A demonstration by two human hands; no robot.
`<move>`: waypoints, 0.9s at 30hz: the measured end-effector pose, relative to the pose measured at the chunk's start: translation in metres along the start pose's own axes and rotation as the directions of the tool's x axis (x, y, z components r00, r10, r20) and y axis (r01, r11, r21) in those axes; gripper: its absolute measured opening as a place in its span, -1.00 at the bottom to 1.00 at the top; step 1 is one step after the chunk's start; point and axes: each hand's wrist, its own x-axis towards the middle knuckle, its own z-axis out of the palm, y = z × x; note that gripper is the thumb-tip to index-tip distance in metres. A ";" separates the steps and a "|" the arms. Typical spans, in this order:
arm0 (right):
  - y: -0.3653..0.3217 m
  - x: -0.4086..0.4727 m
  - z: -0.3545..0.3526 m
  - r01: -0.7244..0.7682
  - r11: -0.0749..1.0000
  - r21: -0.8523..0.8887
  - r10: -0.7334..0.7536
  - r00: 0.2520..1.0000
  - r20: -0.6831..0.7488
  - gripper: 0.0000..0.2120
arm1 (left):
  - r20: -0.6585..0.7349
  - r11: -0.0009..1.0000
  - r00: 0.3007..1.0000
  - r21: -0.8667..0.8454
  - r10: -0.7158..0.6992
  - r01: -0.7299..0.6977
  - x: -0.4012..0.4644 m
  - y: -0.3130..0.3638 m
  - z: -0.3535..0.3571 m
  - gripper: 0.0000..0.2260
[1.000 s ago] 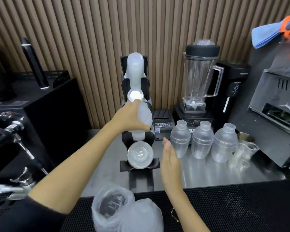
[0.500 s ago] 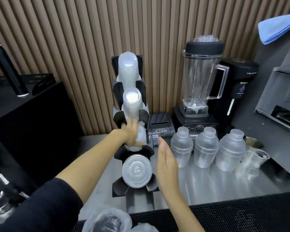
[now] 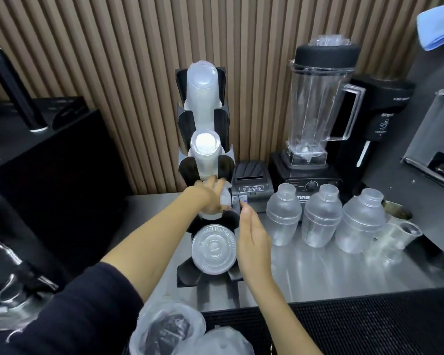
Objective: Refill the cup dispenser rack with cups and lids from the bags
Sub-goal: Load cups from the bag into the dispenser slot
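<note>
At the rack [image 3: 205,160], left hand [image 3: 210,198] grips cups [image 3: 224,198].

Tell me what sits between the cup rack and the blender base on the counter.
In the head view, a small black receipt printer stands between the cup rack and the blender base, against the slatted wall.

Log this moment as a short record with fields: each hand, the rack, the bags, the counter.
left hand: grips the cup stack low in the rack's middle slot
right hand: open, fingers straight, beside the rack, holding nothing
rack: cups in the top and middle slots, lids in the bottom slot
bags: two plastic bags at the near edge
counter: three shakers, blender
</note>
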 end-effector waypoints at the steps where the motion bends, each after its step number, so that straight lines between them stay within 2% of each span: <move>1: -0.002 -0.001 -0.002 0.000 1.000 -0.011 0.000 1.000 0.018 -0.62 | -0.004 0.999 1.000 0.035 -0.003 0.003 0.000 0.000 -0.001 -0.30; 3: -0.004 -0.004 -0.010 0.014 0.999 -0.034 -0.012 0.998 0.062 -0.61 | -0.064 0.993 0.998 0.115 0.016 -0.009 -0.004 -0.001 -0.004 -0.31; 5: -0.005 -0.012 -0.021 0.039 0.998 -0.058 -0.034 0.995 0.093 -0.60 | -0.202 0.983 0.978 0.184 0.050 -0.012 -0.018 -0.003 -0.008 -0.36; 7: -0.004 -0.024 -0.032 0.046 0.998 -0.048 -0.039 0.991 0.126 -0.61 | -0.361 0.969 0.923 0.244 0.135 -0.046 -0.038 -0.002 -0.010 -0.51; 9: 0.000 -0.041 -0.039 0.033 0.999 -0.007 -0.032 0.989 0.143 -0.62 | -0.436 0.966 0.878 0.238 0.199 -0.101 -0.059 -0.003 -0.010 -0.67; 11: 0.009 -0.061 -0.044 0.016 1.000 0.012 -0.018 0.990 0.137 -0.63 | -0.488 0.977 0.850 0.169 0.197 -0.129 -0.091 -0.002 -0.008 -0.70; 13: 0.021 -0.081 -0.049 -0.015 0.999 0.047 0.009 0.993 0.119 -0.64 | -0.610 0.990 0.784 0.014 0.117 -0.137 -0.134 0.003 0.001 -0.69; 15: 0.033 -0.099 -0.054 -0.068 0.996 0.060 0.062 0.994 0.093 -0.64 | -0.732 0.936 0.682 -0.230 0.014 -0.267 -0.184 0.021 0.022 -0.80; 16: 0.040 -0.107 -0.055 -0.097 0.994 0.053 0.093 0.992 0.081 -0.67 | -0.746 0.879 0.665 -0.330 -0.019 -0.345 -0.207 0.033 0.037 -0.86; 17: 0.046 -0.114 -0.056 -0.127 0.991 0.037 0.124 0.990 0.074 -0.73 | -0.722 0.836 0.692 -0.394 -0.025 -0.381 -0.225 0.045 0.053 -0.91; 18: 0.052 -0.120 -0.056 -0.147 0.989 0.014 0.146 0.987 0.067 -0.77 | -0.657 0.825 0.753 -0.430 -0.009 -0.366 -0.235 0.056 0.072 -0.92; 19: 0.057 -0.125 -0.055 -0.164 0.986 -0.004 0.164 0.985 0.061 -0.79 | -0.553 0.838 0.833 -0.451 0.008 -0.307 -0.238 0.065 0.092 -0.83; 21: 0.062 -0.133 -0.053 -0.212 0.977 -0.029 0.213 0.975 0.056 -0.78 | -0.279 0.885 0.960 -0.448 0.001 -0.131 -0.233 0.076 0.131 -0.50; 23: 0.068 -0.137 -0.049 -0.261 0.965 -0.033 0.263 0.962 0.077 -0.75 | -0.076 0.898 0.997 -0.440 -0.028 -0.008 -0.221 0.082 0.158 -0.25; 24: 0.071 -0.140 -0.047 -0.284 0.958 -0.034 0.286 0.954 0.086 -0.71 | -0.032 0.894 0.998 -0.447 -0.048 0.029 -0.217 0.085 0.166 -0.21; 27: 0.078 -0.149 -0.041 -0.329 0.943 -0.048 0.332 0.935 0.126 -0.36 | 0.006 0.896 0.995 -0.435 -0.097 0.090 -0.205 0.093 0.180 -0.20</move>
